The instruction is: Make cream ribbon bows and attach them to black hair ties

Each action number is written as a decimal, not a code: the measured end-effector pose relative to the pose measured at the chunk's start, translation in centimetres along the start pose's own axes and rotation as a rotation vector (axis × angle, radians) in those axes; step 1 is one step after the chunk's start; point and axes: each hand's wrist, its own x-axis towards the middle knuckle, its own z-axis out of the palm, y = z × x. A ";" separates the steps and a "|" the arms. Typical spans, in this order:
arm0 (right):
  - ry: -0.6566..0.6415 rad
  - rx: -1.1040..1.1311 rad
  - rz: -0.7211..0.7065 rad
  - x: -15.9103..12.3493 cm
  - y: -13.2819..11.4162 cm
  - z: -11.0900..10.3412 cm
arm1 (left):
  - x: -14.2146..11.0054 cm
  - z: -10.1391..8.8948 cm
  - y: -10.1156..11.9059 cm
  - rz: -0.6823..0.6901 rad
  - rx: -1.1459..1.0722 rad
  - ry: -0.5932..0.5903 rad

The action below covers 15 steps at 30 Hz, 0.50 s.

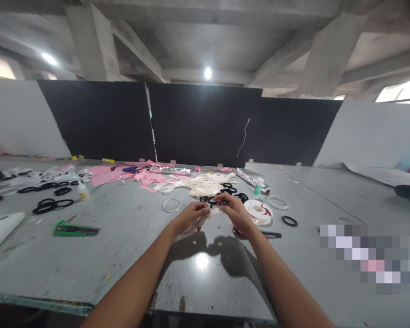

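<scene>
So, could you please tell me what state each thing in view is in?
Left hand: closed, pinching the pale strip.
Right hand: closed, pinching the same strip.
Pale strip: held between the hands, partly hidden.
Green cutter: lying flat; blade position unclear.
White spool: lying flat.
Green-labelled bottle: upright.
Pink pieces: scattered, overlapping.
Black rings: loosely heaped.
Ceiling lamp: lit.
</scene>
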 end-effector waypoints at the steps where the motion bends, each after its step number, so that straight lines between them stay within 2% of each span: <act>1: -0.030 -0.013 0.061 0.0 0.1 -0.2 | 0.0 0.1 0.0 -0.010 -0.014 0.006; 5: -0.253 0.044 0.324 -0.1 0.6 -0.2 | 0.0 0.2 -0.1 -0.042 0.003 -0.011; 8: -0.346 0.142 0.378 -0.4 0.6 0.3 | 0.0 0.1 0.1 -0.046 0.017 -0.019; 12: -0.233 0.334 0.375 -0.7 0.0 0.8 | -0.3 -0.2 0.6 -0.084 -0.058 -0.048; 15: -0.133 0.552 0.357 -0.9 -0.4 1.0 | -0.4 -0.3 0.8 -0.032 -0.186 -0.021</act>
